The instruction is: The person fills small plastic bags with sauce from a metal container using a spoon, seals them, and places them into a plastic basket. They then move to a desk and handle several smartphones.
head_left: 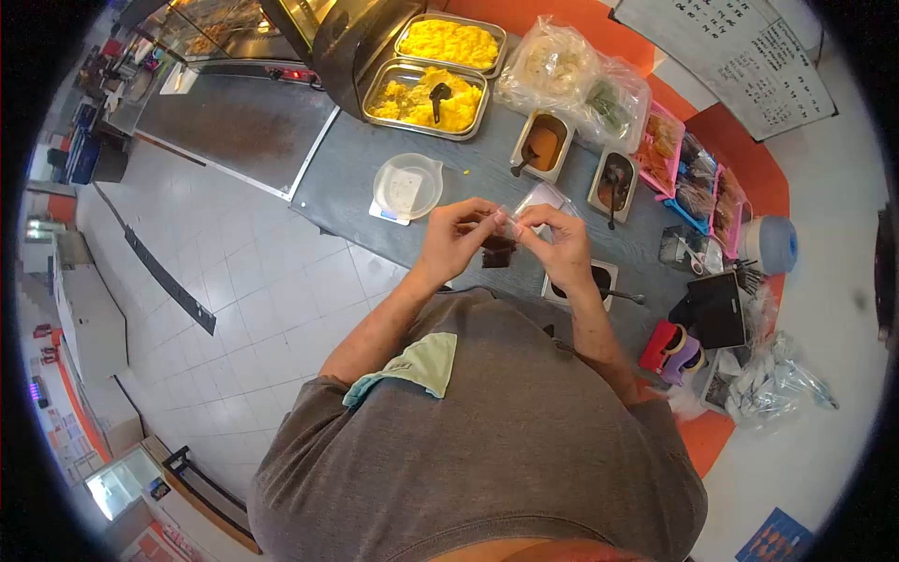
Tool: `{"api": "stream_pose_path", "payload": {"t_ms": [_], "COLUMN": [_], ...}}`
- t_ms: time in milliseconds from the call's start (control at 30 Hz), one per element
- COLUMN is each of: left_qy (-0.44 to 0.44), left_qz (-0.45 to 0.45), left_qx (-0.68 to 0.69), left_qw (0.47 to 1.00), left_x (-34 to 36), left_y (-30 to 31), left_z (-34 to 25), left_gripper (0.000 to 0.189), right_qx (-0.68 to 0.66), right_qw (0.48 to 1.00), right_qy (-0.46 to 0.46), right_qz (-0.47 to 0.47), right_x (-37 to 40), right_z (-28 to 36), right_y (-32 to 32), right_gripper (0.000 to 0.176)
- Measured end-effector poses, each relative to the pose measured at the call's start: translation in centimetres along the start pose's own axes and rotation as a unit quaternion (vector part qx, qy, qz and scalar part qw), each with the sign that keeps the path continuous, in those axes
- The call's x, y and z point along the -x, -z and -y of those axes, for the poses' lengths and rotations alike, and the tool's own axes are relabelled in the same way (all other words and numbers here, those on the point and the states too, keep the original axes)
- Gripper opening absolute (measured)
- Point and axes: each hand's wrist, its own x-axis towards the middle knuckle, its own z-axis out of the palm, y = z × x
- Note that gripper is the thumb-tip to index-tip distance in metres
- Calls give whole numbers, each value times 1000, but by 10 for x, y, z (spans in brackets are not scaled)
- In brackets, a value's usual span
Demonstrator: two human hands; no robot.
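Fingertips of left hand (457, 242) and right hand (560, 247) pinch a half-hidden dark pouch (497, 253).

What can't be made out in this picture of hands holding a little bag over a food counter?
Head view, the only one:
small clear bag: mostly covered by the left hand and right hand pinching it; sealed or open, cannot tell.
dark sauce container: partly hidden behind the right wrist.
whiteboard: writing too small to read.
bagged food: blurred by crinkled plastic.
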Motion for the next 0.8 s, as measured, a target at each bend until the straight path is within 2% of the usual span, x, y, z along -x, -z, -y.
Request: {"api": "stream_pose_path", "payload": {"t_ms": [67,167,233,333,467,500,567,633,700,800], "left_qy": [8,-45,-129,-161,-114,-107,-94,-86,-42,-43], "left_qz": [-3,-10,-47,-101,-160,-209,-281,-306,-305,-314], "left_qx": [5,-11,-105,-177,-104,-72,-24,-10,133,169], "left_qw": [1000,999,985,966,975,969,955,948,942,933], "left_x": [1,3,5,7,0,-6,-18,-31,-40,-47], "left_y": [0,0,-2,-2,16,30,63,100,131,163], "left_z": [-2,-3,-5,8,16,23,43,75,116,180], "left_gripper": [17,15,13,12,12,14,17,18,18,23], "right_qx": [-2,5,25,53,101,99,188,198,230,357], "right_qw": [1000,1000,999,997,994,994,978,972,953,868], "right_qy": [5,11,26,38,34,32,29,12,-15,-41], "right_qz": [-6,-19,-23,-29,-29,-28,-84,-127,-197,-343], "right_x": [-3,-5,-7,-10,-11,-8,1,17,37,75], "right_z": [0,0,1,6,7,5,-4,-28,-34,-42], "right_y": [-4,-14,-18,-24,-26,-22,-7,22,51,93], "right_gripper": [6,7,8,9,10,10,9,11,16,23]}}
